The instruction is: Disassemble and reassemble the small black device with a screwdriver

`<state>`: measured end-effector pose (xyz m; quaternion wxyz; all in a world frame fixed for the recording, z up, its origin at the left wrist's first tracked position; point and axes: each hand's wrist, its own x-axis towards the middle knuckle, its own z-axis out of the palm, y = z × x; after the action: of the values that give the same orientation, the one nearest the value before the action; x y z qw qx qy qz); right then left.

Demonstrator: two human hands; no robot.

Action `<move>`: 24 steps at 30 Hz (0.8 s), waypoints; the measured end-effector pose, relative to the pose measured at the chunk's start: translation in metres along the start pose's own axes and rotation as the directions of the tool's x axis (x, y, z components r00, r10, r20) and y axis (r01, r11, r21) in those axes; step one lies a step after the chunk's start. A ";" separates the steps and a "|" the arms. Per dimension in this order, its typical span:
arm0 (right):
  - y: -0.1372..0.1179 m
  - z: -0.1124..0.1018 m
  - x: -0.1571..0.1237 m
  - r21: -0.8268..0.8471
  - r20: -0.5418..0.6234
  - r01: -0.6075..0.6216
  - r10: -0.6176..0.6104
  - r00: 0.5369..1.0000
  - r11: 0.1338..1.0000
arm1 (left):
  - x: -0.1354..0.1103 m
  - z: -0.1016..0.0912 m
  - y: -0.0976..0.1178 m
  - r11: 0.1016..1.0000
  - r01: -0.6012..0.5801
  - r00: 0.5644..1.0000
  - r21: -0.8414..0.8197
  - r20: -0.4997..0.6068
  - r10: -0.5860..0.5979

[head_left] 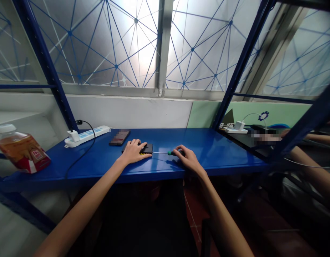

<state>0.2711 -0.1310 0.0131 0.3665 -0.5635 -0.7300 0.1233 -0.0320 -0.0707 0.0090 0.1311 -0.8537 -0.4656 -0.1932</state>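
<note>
On the blue tabletop, my left hand (134, 151) is closed over a small black box (148, 148) with a yellow-and-black striped edge, pressing it to the surface. Its thumb lies along the near side and the fingers cover much of the top. My right hand (187, 157) grips a screwdriver (169, 153) by its dark handle, which has a green collar. The thin metal shaft lies level and points left, its tip at the right end of the box. Whether the tip sits in a screw is too small to tell.
A phone (120, 137) lies behind my left hand. Farther left are a white power strip (87, 136) with a black cable and a tilted bottle (23, 148) of amber drink. Blue uprights flank the table (207, 142). At the right, another person's arm (311, 167) rests at a black desk.
</note>
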 end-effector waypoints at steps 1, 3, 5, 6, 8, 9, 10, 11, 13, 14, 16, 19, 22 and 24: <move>0.000 -0.001 0.000 0.007 0.004 -0.008 0.008 1.000 1.000 | 0.000 0.000 0.000 1.000 0.000 1.000 0.003 -0.002 0.000; 0.000 -0.002 -0.001 0.023 0.015 -0.013 0.013 1.000 1.000 | 0.000 0.000 0.000 1.000 -0.003 1.000 0.004 -0.005 0.003; 0.000 -0.003 -0.002 0.036 0.022 -0.015 0.014 1.000 0.999 | 0.000 0.001 0.000 1.000 -0.007 1.000 0.001 -0.004 0.007; 0.000 -0.003 -0.002 0.042 0.019 -0.017 0.017 1.000 0.999 | 0.000 0.001 0.000 1.000 -0.007 1.000 -0.002 -0.004 0.007; 0.000 -0.002 -0.002 0.051 -0.003 -0.020 0.020 1.000 0.998 | 0.000 0.002 -0.001 1.000 -0.006 1.000 -0.011 -0.004 0.006; 0.000 -0.001 -0.002 0.056 -0.017 -0.016 0.017 1.000 0.998 | 0.000 0.002 -0.001 1.000 -0.005 1.000 -0.015 -0.005 0.005; 0.000 -0.001 -0.001 0.059 -0.029 -0.009 0.010 1.000 0.998 | 0.000 0.003 -0.001 1.000 -0.004 1.000 -0.019 -0.006 0.004; 0.001 0.000 -0.001 0.058 -0.040 0.002 0.000 0.999 0.998 | 0.000 0.003 -0.001 1.000 -0.003 1.000 -0.021 -0.008 0.003; 0.000 0.001 -0.001 0.042 -0.052 0.024 -0.022 0.998 0.999 | 0.000 0.003 -0.001 1.000 -0.002 1.000 -0.024 -0.011 0.002; 0.000 0.002 -0.001 0.027 -0.057 0.034 -0.033 0.998 0.999 | 0.000 0.002 -0.001 1.000 -0.002 1.000 -0.025 -0.011 0.002; -0.001 0.002 -0.001 -0.007 -0.054 0.042 -0.042 0.998 0.999 | 0.000 0.002 0.000 1.000 -0.006 1.000 -0.027 -0.009 0.006; -0.002 0.001 -0.002 -0.013 -0.013 0.015 -0.015 1.000 1.000 | 0.000 0.001 0.000 1.000 -0.008 1.000 -0.019 -0.009 0.008; -0.002 0.000 -0.002 0.017 0.013 0.002 -0.002 1.000 1.000 | 0.000 0.000 0.000 1.000 -0.007 1.000 0.002 -0.008 0.007; -0.001 -0.001 -0.002 0.027 0.014 0.011 -0.011 1.000 1.000 | 0.000 0.001 0.000 1.000 -0.008 1.000 0.007 -0.007 0.008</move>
<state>0.2712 -0.1335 0.0132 0.3696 -0.5534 -0.7340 0.1353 -0.0319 -0.0710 0.0083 0.1368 -0.8544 -0.4622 -0.1940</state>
